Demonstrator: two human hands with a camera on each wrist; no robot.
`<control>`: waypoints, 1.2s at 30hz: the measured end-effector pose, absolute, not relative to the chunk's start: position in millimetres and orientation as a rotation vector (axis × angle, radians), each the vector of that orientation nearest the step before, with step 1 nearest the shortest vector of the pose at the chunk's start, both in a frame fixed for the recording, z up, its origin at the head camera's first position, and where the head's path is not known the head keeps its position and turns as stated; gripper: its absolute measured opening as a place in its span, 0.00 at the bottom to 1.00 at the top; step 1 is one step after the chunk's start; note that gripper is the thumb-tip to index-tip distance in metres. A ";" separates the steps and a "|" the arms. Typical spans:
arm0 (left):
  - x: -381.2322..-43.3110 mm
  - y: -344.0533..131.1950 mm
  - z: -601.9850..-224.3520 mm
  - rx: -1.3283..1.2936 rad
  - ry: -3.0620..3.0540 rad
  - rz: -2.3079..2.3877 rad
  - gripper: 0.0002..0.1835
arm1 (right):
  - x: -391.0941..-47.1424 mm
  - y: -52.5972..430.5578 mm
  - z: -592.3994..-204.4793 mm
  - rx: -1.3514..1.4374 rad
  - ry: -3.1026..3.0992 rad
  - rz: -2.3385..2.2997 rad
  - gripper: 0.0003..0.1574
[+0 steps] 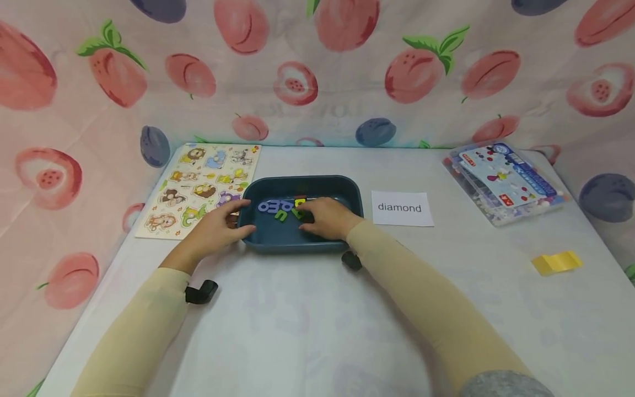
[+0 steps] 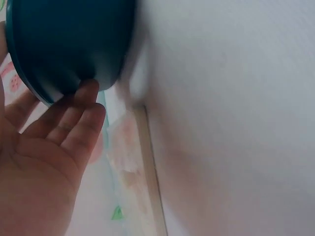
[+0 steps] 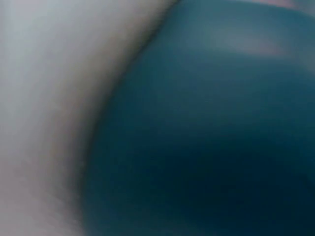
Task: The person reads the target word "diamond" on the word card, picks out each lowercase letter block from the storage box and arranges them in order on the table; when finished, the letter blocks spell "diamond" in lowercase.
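A dark blue tray (image 1: 278, 237) with rounded corners stands on the white-covered table. Inside it, purple letters (image 1: 273, 207), green letters (image 1: 280, 215) and a yellow letter (image 1: 300, 203) lie bunched together. My left hand (image 1: 213, 229) holds the tray's left end, its fingers against the outer wall in the left wrist view. My right hand (image 1: 329, 218) reaches over the front right of the tray. Its fingertips are right at the yellow and green letters, with the thumb apart from the index finger. The right wrist view shows only the tray's blurred outer wall.
A white card (image 1: 402, 209) reading "diamond" lies right of the tray. Left of it is an animal picture board (image 1: 171, 212), partly under the left hand's line of reach. A clear plastic box (image 1: 506, 182) sits at the back right, with a yellow strip (image 1: 557, 263) nearer the front.
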State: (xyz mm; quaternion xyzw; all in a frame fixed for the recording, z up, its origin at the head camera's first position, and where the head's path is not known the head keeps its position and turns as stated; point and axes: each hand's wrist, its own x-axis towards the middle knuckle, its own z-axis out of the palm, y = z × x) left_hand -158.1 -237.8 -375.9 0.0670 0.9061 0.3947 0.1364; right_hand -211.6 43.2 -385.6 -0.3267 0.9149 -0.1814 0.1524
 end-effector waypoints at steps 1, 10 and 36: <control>-158.0 -238.3 -376.4 0.197 2.618 1.149 0.40 | -212.0 43.2 -386.0 -0.935 2.624 -0.510 0.33; -157.9 -247.3 -381.6 0.212 2.486 1.278 0.40 | -211.3 44.0 -389.5 -0.917 2.628 -0.552 0.29; -162.4 -258.2 -383.7 0.207 2.299 1.514 0.36 | -208.4 43.3 -387.7 -0.944 2.627 -0.553 0.23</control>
